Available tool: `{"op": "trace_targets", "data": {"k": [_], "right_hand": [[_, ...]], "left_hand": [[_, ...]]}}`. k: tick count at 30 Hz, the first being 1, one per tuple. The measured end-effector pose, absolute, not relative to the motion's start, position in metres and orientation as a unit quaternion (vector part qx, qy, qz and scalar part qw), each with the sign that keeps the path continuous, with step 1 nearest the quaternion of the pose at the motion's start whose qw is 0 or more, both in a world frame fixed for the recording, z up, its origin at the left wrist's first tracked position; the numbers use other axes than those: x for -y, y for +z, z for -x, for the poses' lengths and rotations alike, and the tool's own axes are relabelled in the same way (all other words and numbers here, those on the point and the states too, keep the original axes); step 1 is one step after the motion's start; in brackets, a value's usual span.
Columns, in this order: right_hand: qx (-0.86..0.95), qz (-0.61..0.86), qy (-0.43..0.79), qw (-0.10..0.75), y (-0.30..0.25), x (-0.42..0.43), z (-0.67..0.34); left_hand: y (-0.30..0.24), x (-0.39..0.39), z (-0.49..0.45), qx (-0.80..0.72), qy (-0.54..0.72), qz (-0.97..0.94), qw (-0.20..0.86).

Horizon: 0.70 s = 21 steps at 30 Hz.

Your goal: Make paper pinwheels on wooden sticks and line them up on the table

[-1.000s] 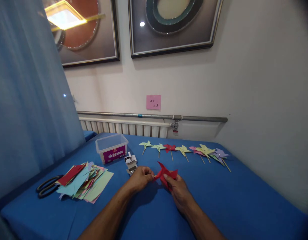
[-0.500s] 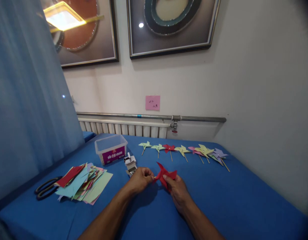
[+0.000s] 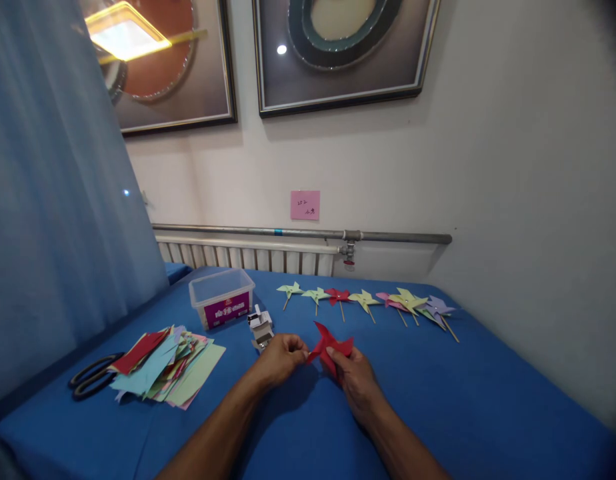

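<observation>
A red paper pinwheel [image 3: 327, 345] is between my two hands above the blue-covered table. My right hand [image 3: 359, 380] is closed on it, thumb across the front near its middle and fingers behind. My left hand [image 3: 284, 358] pinches at the pinwheel's left blade tip; something small and pale shows at the fingertips, too small to make out. Just beyond my left hand lies a small open white box [image 3: 261, 328], its front end partly hidden by that hand. The back of the red pinwheel cannot be seen.
Finished pinwheels on sticks, such as a yellow one [image 3: 364, 300], lie in a row at the back right. A clear plastic tub [image 3: 221, 300] with a purple label stands back left. Coloured paper pieces [image 3: 163, 367] and black-handled scissors [image 3: 94, 377] lie left. A radiator [image 3: 248, 255] runs behind.
The red pinwheel has tilted very slightly in my right hand. Both hands stay almost in the same place, and the other things have not moved.
</observation>
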State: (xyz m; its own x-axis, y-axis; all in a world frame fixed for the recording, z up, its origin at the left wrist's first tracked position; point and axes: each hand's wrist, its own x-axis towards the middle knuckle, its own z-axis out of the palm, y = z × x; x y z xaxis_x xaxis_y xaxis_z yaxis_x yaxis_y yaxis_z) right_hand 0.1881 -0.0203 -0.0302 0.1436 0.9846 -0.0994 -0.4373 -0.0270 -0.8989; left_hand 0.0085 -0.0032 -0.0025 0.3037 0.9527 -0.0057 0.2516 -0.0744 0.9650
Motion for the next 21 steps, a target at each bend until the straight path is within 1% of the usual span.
{"op": "trace_targets", "data": {"k": [6,9,16,21], "right_hand": [[0.314,0.466,0.521,0.643,-0.029,0.015,-0.200],[0.312,0.474,0.511,0.646,-0.030,0.013,-0.204],[0.314,0.473,0.504,0.651,-0.026,0.014,-0.199],[0.307,0.461,0.535,0.638,-0.018,0.020,-0.196]], "left_hand": [[-0.001,0.004,-0.003,-0.499,0.332,-0.715,0.361],[-0.001,0.007,-0.004,-0.517,0.302,-0.735,0.317],[0.005,0.017,-0.011,-0.525,0.237,-0.766,0.285],[0.005,0.015,-0.012,-0.542,0.252,-0.753,0.275]]}}
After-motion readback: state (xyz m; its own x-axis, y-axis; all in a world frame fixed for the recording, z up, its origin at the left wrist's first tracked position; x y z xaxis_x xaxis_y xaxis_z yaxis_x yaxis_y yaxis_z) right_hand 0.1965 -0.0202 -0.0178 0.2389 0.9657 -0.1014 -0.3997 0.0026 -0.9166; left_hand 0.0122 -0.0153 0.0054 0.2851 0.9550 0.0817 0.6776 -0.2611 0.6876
